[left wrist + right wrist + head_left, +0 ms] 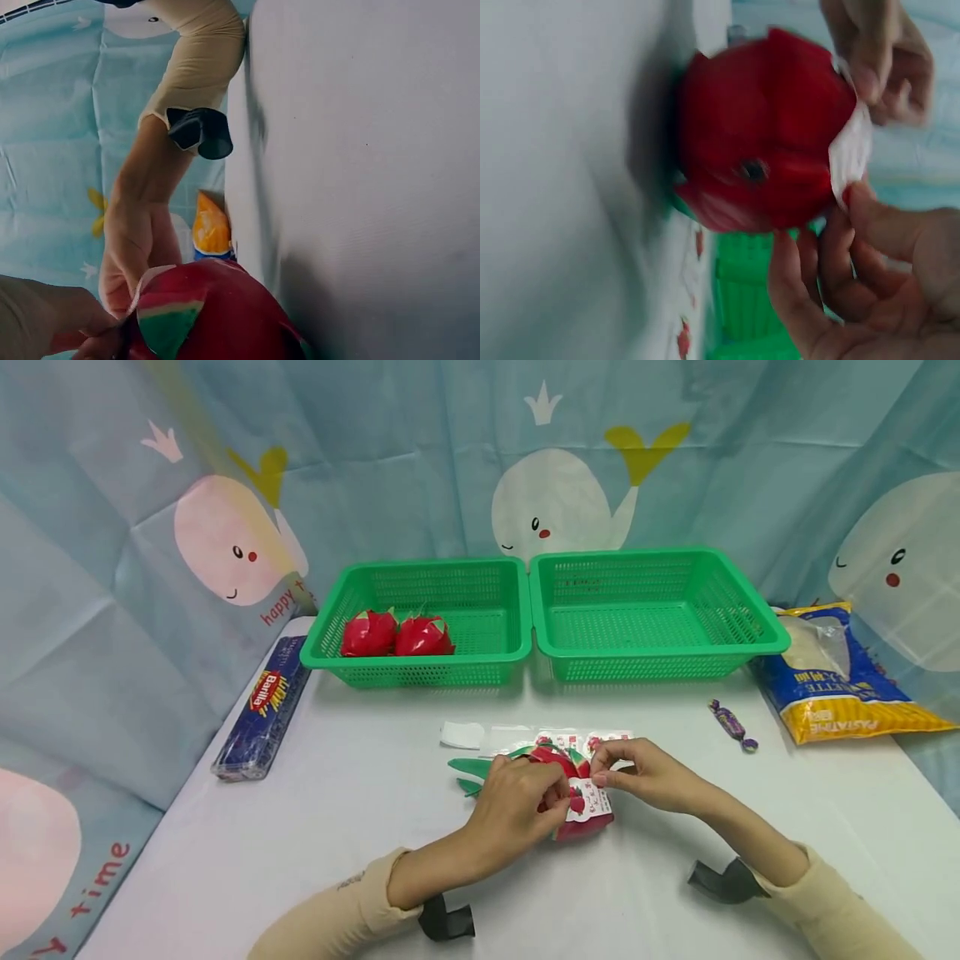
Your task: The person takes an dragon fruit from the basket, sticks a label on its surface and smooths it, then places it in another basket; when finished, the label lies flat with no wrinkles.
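A red dragon fruit (583,828) with green-tipped scales lies on the table between both hands. On its upper side is a white label sticker (597,804) printed with dragon fruit pictures. The left hand (517,797) pinches the sticker's left edge between thumb and curled index finger. From the other side, the right hand (648,774) pinches the sticker's opposite edge with thumb and forefinger. In the right wrist view, the sticker (852,150) spans between the two hands along the fruit (757,127), and the other right-hand fingers curl beside the fruit.
A strip of labels (517,740) lies just behind the fruit. Two green baskets stand at the back; the left basket (480,668) holds two dragon fruits (397,635), beside the right basket (637,664). Blue spaghetti pack (262,710) at left; wrapped candy (731,724) and pasta bag (832,685) at right.
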Action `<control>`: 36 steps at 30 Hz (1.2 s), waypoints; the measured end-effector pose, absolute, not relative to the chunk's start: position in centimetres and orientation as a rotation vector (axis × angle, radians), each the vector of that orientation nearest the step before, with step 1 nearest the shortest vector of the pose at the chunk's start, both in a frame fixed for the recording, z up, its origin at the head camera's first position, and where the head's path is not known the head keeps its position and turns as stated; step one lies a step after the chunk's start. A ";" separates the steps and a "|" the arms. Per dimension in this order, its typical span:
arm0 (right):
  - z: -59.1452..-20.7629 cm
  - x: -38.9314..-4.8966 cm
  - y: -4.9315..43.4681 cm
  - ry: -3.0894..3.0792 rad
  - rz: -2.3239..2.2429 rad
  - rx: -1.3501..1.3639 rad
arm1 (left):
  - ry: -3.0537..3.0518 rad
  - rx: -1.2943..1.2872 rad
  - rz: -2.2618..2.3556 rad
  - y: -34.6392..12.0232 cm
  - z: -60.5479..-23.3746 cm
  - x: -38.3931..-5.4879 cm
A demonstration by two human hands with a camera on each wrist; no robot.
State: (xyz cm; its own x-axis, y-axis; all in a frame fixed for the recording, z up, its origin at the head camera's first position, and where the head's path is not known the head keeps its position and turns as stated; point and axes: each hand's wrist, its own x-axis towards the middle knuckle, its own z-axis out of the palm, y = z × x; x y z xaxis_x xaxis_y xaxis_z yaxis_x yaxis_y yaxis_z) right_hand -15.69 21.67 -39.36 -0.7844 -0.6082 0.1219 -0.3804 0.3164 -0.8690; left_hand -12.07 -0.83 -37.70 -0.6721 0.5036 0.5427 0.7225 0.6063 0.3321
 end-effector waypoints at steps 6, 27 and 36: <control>-40.2 -14.0 21.4 2.635 -1.525 -0.585 | -2.420 -1.113 -0.526 -1.3 -38.1 -12.2; -40.5 -14.9 23.1 2.410 -1.351 -0.810 | -2.387 -1.241 -0.517 -2.4 -38.2 -13.3; -41.9 -15.9 22.8 2.277 -1.500 -0.963 | -2.332 -1.252 -0.489 -3.1 -38.7 -13.6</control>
